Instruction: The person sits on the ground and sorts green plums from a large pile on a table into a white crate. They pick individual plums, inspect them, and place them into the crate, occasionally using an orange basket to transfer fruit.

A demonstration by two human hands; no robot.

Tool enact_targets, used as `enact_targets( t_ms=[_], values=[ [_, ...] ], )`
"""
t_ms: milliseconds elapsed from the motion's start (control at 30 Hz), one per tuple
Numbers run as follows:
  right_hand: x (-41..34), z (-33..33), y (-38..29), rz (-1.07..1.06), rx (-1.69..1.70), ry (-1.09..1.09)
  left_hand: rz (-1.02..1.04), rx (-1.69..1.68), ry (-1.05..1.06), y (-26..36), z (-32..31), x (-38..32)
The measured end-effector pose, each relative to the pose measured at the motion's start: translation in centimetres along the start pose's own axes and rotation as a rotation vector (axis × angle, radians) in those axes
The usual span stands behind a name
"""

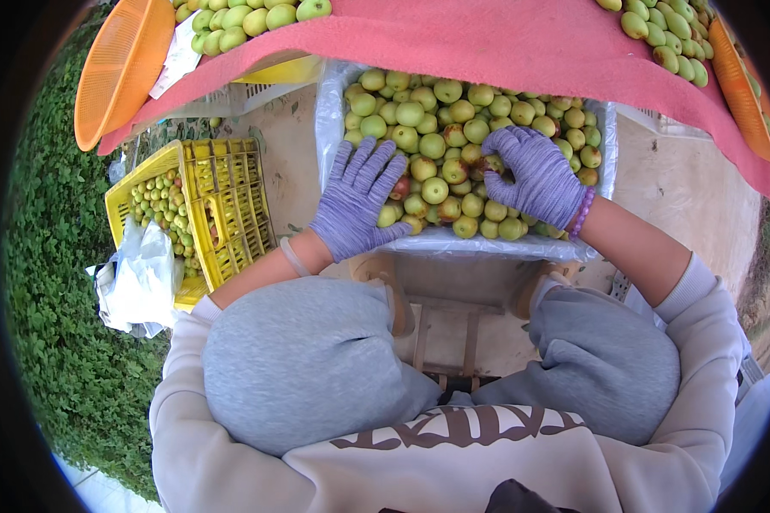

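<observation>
Green jujubes (433, 146), several with red-brown patches, fill a crate lined with clear plastic film (606, 151) in front of me. My left hand (359, 199), in a purple knit glove, rests over the crate's near left part with its fingers spread on the fruit. On the right side of the pile, my right hand (536, 173), gloved alike, has its fingers and thumb curled about a browned jujube (489, 164). Whether it grips that fruit is unclear, since the fingers partly cover it.
A pink cloth-covered surface (487, 42) overhangs the crate's far side, bearing fruit piles and orange plastic baskets (119, 70). At left, a tilted yellow crate (231, 211) holds more fruit beside a white plastic bag (141, 276). My knees flank the crate's near side.
</observation>
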State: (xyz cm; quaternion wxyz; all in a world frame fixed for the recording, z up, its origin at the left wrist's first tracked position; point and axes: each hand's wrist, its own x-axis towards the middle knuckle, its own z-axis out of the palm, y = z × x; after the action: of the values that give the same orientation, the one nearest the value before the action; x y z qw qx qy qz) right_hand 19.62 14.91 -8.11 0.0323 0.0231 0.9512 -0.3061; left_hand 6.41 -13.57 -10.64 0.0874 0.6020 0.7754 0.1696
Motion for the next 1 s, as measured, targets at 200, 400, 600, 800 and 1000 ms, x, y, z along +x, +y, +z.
enact_targets(
  t_ms=[200,400,600,800,1000],
  values=[
    [-0.6,0.6,0.5,-0.233,-0.248,-0.114,-0.004,-0.141,0.121,-1.1,-0.2,-1.9],
    [-0.9,0.7,-0.1,-0.037,-0.104,-0.107,0.197,-0.065,-0.004,0.2,-0.6,1.9],
    [-0.7,0.3,-0.6,0.171,-0.061,-0.118,0.256,-0.113,-0.018,1.6,1.4,3.8],
    [-1.1,-0.3,0.4,0.15,0.15,-0.14,0.367,-0.036,-0.173,1.1,1.7,3.0],
    [-0.4,-0.9,0.1,0.016,0.07,-0.013,0.377,-0.017,-0.185,1.7,0.9,3.2]
  ],
)
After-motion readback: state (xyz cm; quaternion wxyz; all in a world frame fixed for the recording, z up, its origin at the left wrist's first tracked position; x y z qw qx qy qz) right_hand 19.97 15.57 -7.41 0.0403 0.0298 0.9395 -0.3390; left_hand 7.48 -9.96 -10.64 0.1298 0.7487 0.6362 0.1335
